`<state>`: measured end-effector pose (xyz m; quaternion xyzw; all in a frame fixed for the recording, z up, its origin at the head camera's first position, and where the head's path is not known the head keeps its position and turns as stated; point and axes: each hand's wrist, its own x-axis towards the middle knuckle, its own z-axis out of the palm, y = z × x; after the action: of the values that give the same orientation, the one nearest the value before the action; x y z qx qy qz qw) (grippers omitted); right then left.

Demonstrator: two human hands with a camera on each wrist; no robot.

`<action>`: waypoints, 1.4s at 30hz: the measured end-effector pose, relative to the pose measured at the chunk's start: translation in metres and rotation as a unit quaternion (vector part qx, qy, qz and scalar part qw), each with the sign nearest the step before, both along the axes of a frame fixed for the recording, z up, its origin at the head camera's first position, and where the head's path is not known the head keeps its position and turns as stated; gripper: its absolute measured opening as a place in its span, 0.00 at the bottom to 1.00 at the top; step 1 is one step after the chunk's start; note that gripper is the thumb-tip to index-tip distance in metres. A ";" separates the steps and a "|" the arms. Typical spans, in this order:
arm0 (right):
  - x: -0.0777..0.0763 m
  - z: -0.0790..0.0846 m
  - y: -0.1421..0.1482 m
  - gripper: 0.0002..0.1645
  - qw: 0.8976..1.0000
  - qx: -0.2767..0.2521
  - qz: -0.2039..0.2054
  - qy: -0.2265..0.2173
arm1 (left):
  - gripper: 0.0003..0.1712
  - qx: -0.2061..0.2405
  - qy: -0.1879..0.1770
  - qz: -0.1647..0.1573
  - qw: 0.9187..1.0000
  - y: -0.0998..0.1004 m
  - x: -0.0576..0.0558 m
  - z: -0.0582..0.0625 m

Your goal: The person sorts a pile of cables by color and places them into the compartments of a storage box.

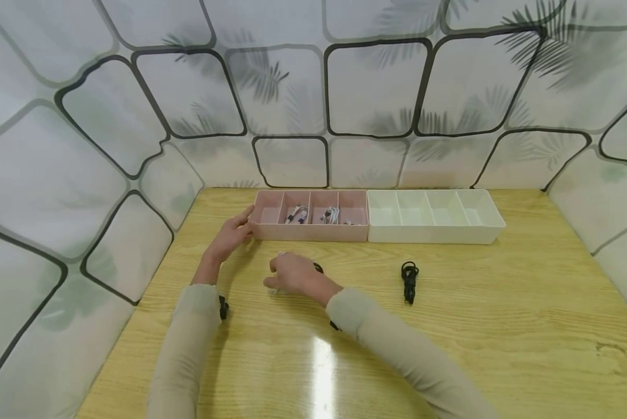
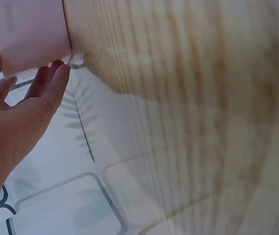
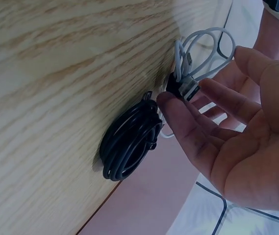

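Observation:
My left hand rests its fingers against the left end of a pink divided organizer box. In the left wrist view, the fingers lie at the end wall of this box. In front of it, my right hand reaches down over a looped white USB cable, largely covered in the head view. The right wrist view has thumb and fingers around that cable, by its metal plug. Close beside those fingertips, a coiled black cable lies on the table, mostly hidden from the head camera.
White cables sit in some compartments of the pink box. A white divided box stands against its right end. Another bundled black cable lies on the wooden table. Patterned cloth hangs behind and at both sides.

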<state>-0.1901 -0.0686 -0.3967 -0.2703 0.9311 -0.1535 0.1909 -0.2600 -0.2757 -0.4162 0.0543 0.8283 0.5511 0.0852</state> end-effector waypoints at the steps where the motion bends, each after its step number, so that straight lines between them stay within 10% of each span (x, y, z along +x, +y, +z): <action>1: 0.001 0.000 -0.001 0.22 1.000 -0.004 0.000 -0.002 | 0.33 -0.001 0.000 0.000 1.000 0.000 0.000 0.000; 15: 0.009 0.003 0.003 0.17 0.995 -0.076 -0.028 -0.062 | 0.32 -0.005 0.004 0.009 1.000 0.001 0.001 0.002; 22: 0.012 0.002 -0.002 0.27 0.997 -0.067 -0.023 -0.018 | 0.32 -0.002 0.003 0.008 1.000 0.001 -0.001 0.000; 30: 0.015 -0.003 -0.001 0.13 0.998 -0.059 0.008 0.027 | 0.32 0.000 0.001 0.002 1.000 -0.001 -0.001 -0.002; 42: 0.000 -0.002 0.019 0.09 0.976 -0.198 -0.053 -0.074 | 0.32 -0.005 -0.005 0.001 1.000 -0.001 -0.001 0.000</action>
<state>-0.1905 -0.0498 -0.3989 -0.2408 0.8787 -0.3641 0.1932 -0.2611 -0.2771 -0.4166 0.0508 0.8306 0.5473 0.0891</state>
